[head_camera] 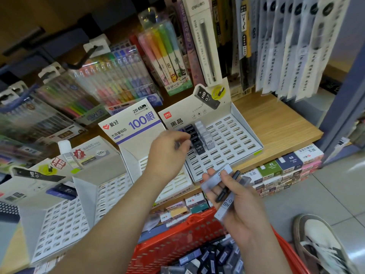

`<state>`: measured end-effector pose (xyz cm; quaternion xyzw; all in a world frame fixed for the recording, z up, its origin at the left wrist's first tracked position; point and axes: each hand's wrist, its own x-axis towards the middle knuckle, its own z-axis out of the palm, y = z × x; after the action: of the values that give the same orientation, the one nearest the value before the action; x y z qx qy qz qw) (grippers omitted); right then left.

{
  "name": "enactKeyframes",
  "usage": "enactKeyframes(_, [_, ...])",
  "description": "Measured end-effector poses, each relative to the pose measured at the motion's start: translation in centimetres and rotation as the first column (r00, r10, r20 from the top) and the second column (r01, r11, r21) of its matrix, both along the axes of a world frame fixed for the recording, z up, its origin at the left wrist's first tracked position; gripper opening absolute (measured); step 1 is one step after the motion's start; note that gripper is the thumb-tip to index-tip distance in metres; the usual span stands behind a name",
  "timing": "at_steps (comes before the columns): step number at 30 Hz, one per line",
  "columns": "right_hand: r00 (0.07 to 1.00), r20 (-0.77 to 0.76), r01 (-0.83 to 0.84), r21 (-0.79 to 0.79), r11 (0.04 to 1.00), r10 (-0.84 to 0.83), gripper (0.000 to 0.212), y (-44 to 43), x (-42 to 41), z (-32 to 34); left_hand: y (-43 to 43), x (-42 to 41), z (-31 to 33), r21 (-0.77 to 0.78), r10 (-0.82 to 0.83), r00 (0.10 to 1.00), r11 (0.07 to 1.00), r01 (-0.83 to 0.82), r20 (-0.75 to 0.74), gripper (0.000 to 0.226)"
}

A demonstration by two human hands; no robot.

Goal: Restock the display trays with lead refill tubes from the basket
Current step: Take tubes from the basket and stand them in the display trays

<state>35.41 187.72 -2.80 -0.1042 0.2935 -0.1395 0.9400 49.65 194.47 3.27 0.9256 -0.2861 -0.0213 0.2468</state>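
The basket point(177, 244) is showing bright red with a grid of small holes, and the loose tubes point(209, 260) inside are mixing navy, black and grey. The tray point(237, 139) is showing white with rows of dark slots. Its black tubes point(199, 147) are carrying white "HB 0.7" lettering, beside clear grey ones point(207, 139). A dark, blurred tube point(177, 144) is showing at the left hand point(169, 153). The right hand point(237, 202) is holding translucent grey and black held tubes point(216, 179). The shelf point(276, 119) is showing pale wood grain. A box point(136, 123) is wearing a purple stripe — pens point(118, 78) behind are running through rainbow colours.
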Motion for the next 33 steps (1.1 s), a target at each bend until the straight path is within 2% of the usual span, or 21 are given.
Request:
enactKeyframes(2, [0.998, -0.036, -0.046, -0.097, 0.994, 0.043, 0.022, 0.1, 0.0, 0.2, 0.7, -2.6, 0.6, -0.145, -0.032, 0.968, 0.989, -0.004, -0.247, 0.017])
enactKeyframes(4, [0.996, -0.023, -0.083, -0.162, 0.983, 0.081, 0.018, 0.2, 0.0, 0.7, 2.0, -4.9, 0.7, -0.171, -0.056, 0.933, 0.985, -0.006, -0.356, 0.019])
enactKeyframes(7, [0.990, 0.000, -0.140, -0.230, 0.963, 0.144, 0.018, 0.9, 0.1, 1.7, 3.8, -7.3, 0.5, -0.216, -0.036, 0.880, 0.974, -0.076, -0.474, 0.033])
enactKeyframes(12, [0.971, -0.149, -0.232, -0.374, 0.898, 0.189, 0.012, 2.7, 0.1, 2.6, 6.8, -8.3, 1.3, -0.263, 0.077, 0.899, 0.942, -0.207, -0.431, 0.027])
enactKeyframes(15, [0.959, -0.140, -0.281, -0.410, 0.868, 0.245, 0.016, 3.1, -0.5, 3.4, 8.9, -7.8, 2.9, -0.318, 0.064, 0.910, 0.925, -0.208, -0.411, 0.026])
enactKeyframes(20, [0.941, -0.153, -0.334, -0.568, 0.752, 0.302, 0.017, 3.7, -1.2, 4.7, 11.1, -7.5, 4.7, -0.461, 0.038, 0.852, 0.828, -0.319, -0.522, 0.025])
enactKeyframes(23, [0.935, -0.121, -0.337, -0.596, 0.728, 0.334, 0.021, 4.3, -1.3, 6.1, 12.0, -7.8, 5.5, -0.484, 0.023, 0.867, 0.822, -0.300, -0.497, 0.023])
enactKeyframes(27, [0.917, -0.158, -0.363, -0.710, 0.603, 0.365, 0.007, 5.1, -1.4, 7.7, 12.9, -8.4, 6.6, -0.536, -0.022, 0.869, 0.795, -0.285, -0.495, 0.025])
enactKeyframes(30, [0.939, -0.166, -0.324, -0.714, 0.621, 0.300, 0.017, 5.2, -1.5, 8.7, 13.1, -8.8, 7.6, -0.525, -0.021, 0.884, 0.811, -0.258, -0.467, 0.017])
enactKeyframes(33, [0.957, -0.105, -0.263, -0.715, 0.648, 0.272, 0.011, 5.0, -2.1, 10.6, 12.8, -10.1, 8.5, -0.474, -0.036, 0.904, 0.860, -0.189, -0.427, 0.004])
